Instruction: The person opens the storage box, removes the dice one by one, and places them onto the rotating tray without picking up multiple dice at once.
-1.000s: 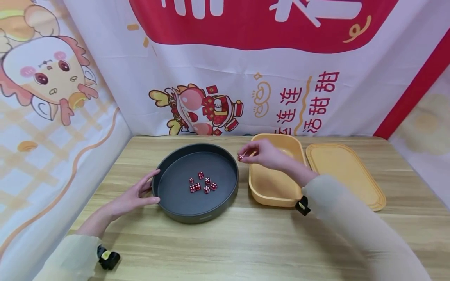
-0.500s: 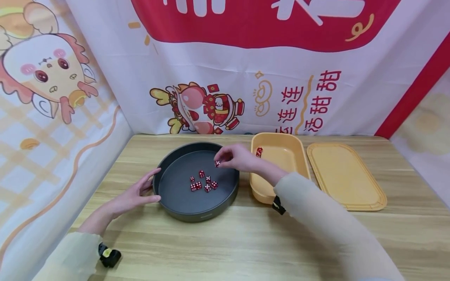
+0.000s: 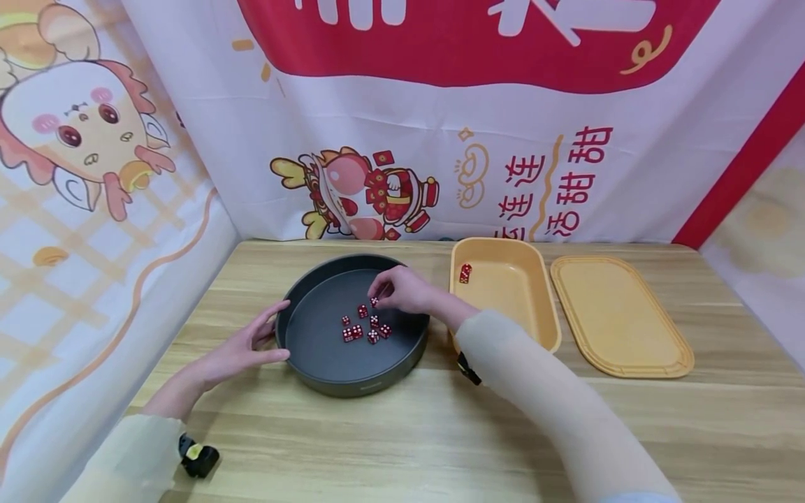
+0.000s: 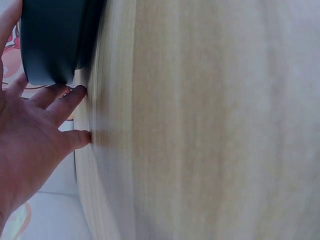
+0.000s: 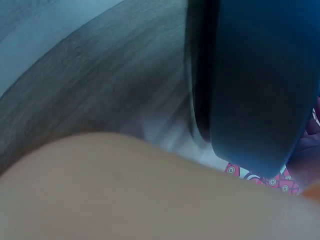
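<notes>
A round dark grey pan (image 3: 333, 386) sits on the wooden table, several red dice with white pips (image 3: 374, 336) lying on its floor. Inside its right side, my right hand (image 3: 410, 289) pinches a red die (image 3: 374, 302) low over the others. My left hand (image 3: 239, 351) rests at the left rim, thumb and fingers spread. In the left wrist view, the left hand's (image 4: 35, 125) fingers lie against the pan's wall (image 4: 52, 45). The right wrist view shows mostly the pan's outer wall (image 5: 260, 90), with the fingertips hidden.
Right of the pan stands an orange-yellow plastic box (image 3: 516, 307), a few red dice (image 3: 465, 273) in its far left corner. Its flat matching lid (image 3: 622, 314) lies beside it on the table (image 3: 352, 447). A printed cloth (image 3: 251, 161) hangs behind.
My right hand has moved left from over the box into the pan, carrying the pinched die down near the other dice. My left hand has stayed at the rim.
</notes>
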### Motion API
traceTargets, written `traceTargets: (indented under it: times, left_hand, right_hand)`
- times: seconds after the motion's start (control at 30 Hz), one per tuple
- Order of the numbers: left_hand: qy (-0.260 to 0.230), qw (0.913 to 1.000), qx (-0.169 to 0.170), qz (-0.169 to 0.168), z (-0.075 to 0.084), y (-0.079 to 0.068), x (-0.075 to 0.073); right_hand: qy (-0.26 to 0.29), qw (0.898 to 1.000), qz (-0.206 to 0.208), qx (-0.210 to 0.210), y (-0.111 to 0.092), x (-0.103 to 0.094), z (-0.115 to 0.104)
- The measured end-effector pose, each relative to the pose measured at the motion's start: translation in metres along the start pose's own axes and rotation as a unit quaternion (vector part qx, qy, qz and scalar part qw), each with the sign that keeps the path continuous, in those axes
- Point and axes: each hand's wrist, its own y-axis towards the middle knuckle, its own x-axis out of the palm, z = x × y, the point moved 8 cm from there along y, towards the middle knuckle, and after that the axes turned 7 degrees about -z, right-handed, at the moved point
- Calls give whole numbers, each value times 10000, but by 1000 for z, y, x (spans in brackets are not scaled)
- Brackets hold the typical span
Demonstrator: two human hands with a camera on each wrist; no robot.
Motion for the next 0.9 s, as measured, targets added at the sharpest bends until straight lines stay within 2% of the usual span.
traceTargets:
  times: [0.27, 0.5, 0.7, 0.9]
  left_hand:
    - [65, 10000, -32, 1, 3, -2, 1]
    - [138, 9999, -16, 22, 7, -2, 2]
    - [91, 9999, -67, 8, 6, -2, 3]
    - [77, 9999, -137, 8, 4, -4, 3]
  right_hand:
    - [-411, 9990, -38, 172, 5, 5, 7]
    - [-306, 9995, 0, 51, 3, 4, 6]
    - [-199, 9997, 0, -143, -7, -1, -3]
    - [-88, 9993, 8, -359, -27, -13, -9]
